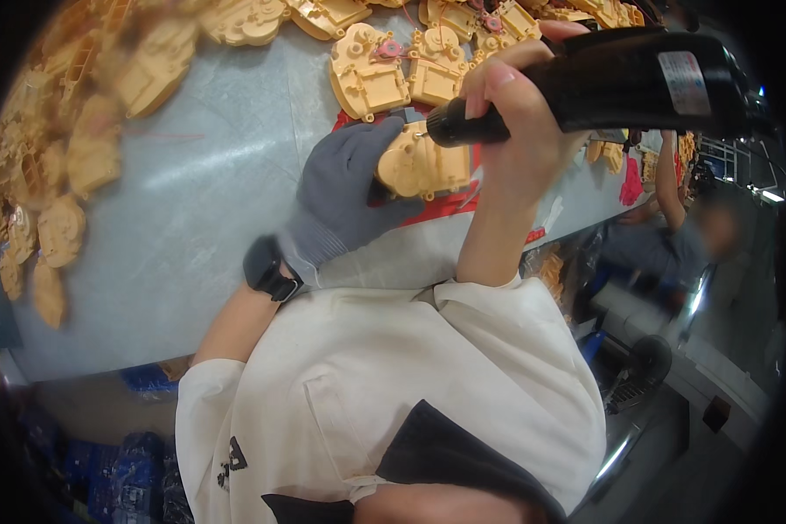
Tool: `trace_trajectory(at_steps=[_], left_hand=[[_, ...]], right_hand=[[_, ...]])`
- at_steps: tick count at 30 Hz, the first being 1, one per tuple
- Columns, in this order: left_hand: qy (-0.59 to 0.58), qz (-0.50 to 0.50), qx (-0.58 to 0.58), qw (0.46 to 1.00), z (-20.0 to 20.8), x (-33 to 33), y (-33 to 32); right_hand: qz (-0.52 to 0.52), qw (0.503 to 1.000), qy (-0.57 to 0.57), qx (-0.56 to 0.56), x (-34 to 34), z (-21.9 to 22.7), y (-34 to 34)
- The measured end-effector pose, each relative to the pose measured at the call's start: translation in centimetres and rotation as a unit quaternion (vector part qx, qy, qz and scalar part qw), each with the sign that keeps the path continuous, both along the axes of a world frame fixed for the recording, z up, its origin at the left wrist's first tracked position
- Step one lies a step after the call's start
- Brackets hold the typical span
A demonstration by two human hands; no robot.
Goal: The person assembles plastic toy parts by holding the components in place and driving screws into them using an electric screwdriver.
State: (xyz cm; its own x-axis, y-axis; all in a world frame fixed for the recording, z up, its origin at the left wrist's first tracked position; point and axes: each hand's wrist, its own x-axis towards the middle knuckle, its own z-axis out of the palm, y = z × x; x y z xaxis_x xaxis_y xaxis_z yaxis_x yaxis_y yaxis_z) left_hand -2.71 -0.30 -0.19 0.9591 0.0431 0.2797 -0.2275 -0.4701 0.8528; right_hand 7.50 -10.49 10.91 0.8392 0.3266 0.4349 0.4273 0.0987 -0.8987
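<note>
My left hand point(336, 188), in a grey glove, is closed around the side of a yellow plastic housing point(421, 168). The housing sits over a red piece point(445, 210) on the grey table. My bare right hand point(526, 122) grips a black power screwdriver point(624, 83) that lies almost level, its nose pointing left. That nose is at the upper edge of the housing, by a small metal bit or screw; I cannot tell whether it touches. Beyond the housing lie other yellow housings point(368, 74), some with small pink parts and red wires.
Yellow plastic shells are heaped along the left side point(61, 231) and far edge of the grey table point(166, 288). Another person point(672, 236) is at the right, with an arm on the worktop. Blue wrapped crates point(135, 472) stand under the table at lower left.
</note>
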Motion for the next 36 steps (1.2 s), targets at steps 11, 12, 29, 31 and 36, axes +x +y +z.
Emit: trace_trajectory(at_steps=[11, 12, 29, 31, 36], left_hand=[[-0.001, -0.006, -0.032, 0.999, 0.0, 0.1, 0.2], [-0.001, -0.008, -0.032, 0.999, 0.2, 0.1, 0.2], [0.136, 0.124, -0.081, 0.980, 1.6, 1.5, -2.1], [0.169, 0.087, -0.205, 0.960, 1.6, 1.2, -3.1], [0.015, 0.069, -0.286, 0.956, 6.7, -1.7, -3.3]], right_hand=[[0.033, 0.997, 0.031, 0.054, 0.3, -1.1, 0.0], [0.037, 0.995, 0.037, 0.087, 0.5, -1.0, -0.2], [-0.005, 0.989, 0.063, 0.133, 0.5, -1.3, -2.7], [0.007, 0.950, 0.058, 0.306, -0.3, 0.3, -6.7], [-0.102, 0.926, 0.027, 0.363, -1.3, 1.5, -16.1]])
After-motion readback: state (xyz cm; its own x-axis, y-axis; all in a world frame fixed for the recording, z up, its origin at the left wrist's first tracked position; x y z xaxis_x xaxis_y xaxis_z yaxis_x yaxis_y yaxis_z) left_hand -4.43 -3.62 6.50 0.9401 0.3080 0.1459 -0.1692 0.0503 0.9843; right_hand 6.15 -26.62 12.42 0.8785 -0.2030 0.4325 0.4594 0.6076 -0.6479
